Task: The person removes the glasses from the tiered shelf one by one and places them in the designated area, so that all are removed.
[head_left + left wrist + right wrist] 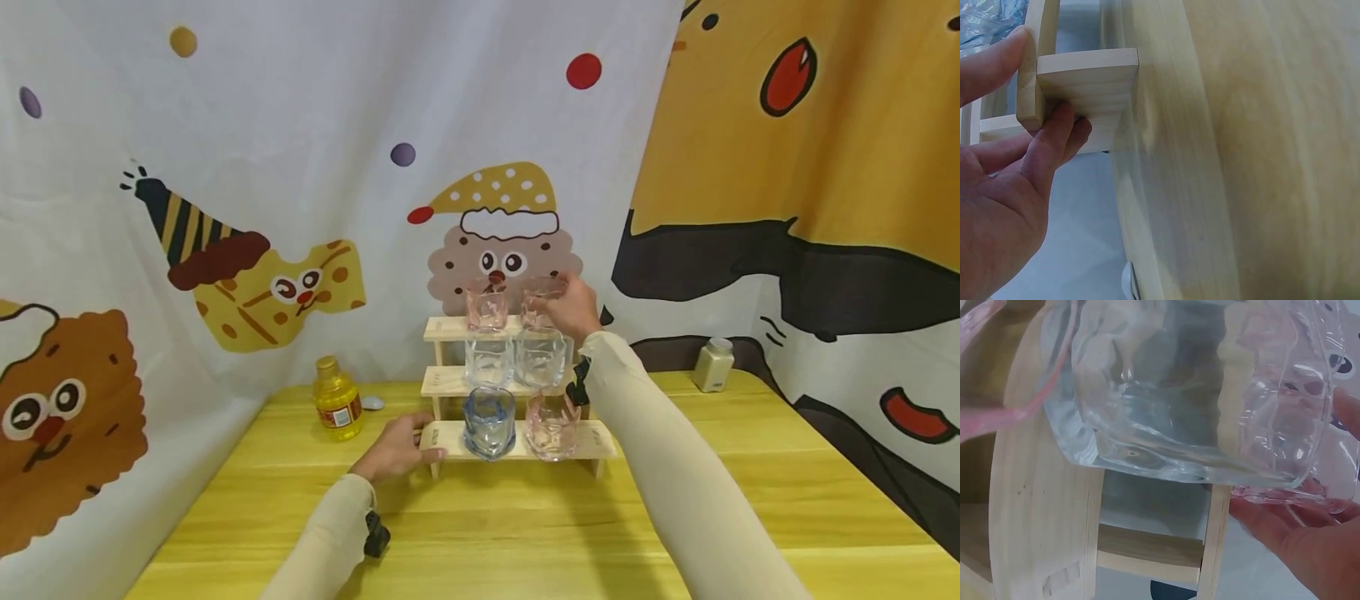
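Observation:
A three-step wooden stand (444,440) bears pairs of wavy glasses. At the left end of its lowest step, my left hand (393,448) grips the board, thumb on top and fingers curled beneath, as the left wrist view shows. My right hand (576,310) holds a pink glass (538,307) at the right of the top step, fingers and thumb around it. Beside it stands another pink glass (486,312). Two clear glasses (489,360) occupy the middle step. Below are a blue glass (489,425) and a third pink glass (551,429). A clear glass (1147,394) partly covers the held one in the right wrist view.
Left of the stand is a yellow bottle (337,402), with a white spoon (372,402) lying close to it. A pale jar with a lid (714,365) stands at the back right of the wooden table (480,533). Behind hangs a cartoon-printed curtain (480,83).

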Demonstrator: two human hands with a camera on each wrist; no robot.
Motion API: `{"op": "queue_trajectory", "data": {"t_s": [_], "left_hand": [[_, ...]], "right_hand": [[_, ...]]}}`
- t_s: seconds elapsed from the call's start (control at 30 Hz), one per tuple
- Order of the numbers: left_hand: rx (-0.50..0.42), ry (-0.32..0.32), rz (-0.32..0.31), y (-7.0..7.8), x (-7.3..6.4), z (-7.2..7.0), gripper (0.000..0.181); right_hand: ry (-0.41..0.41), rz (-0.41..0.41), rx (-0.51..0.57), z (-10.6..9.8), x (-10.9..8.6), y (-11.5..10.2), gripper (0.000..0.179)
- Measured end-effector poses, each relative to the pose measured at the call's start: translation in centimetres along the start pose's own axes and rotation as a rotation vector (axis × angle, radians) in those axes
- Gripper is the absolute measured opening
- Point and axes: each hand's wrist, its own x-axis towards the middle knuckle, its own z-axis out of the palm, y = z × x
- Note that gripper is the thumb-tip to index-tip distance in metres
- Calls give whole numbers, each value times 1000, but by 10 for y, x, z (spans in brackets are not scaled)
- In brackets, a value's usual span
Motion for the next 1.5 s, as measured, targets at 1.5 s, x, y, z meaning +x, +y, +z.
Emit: {"op": "queue_trajectory", "data": {"t_s": [1.5], "left_hand": [[127,-13,-19,5,-2,0,64]], "right_hand": [[54,40,184,-93,-18,40,79]]}}
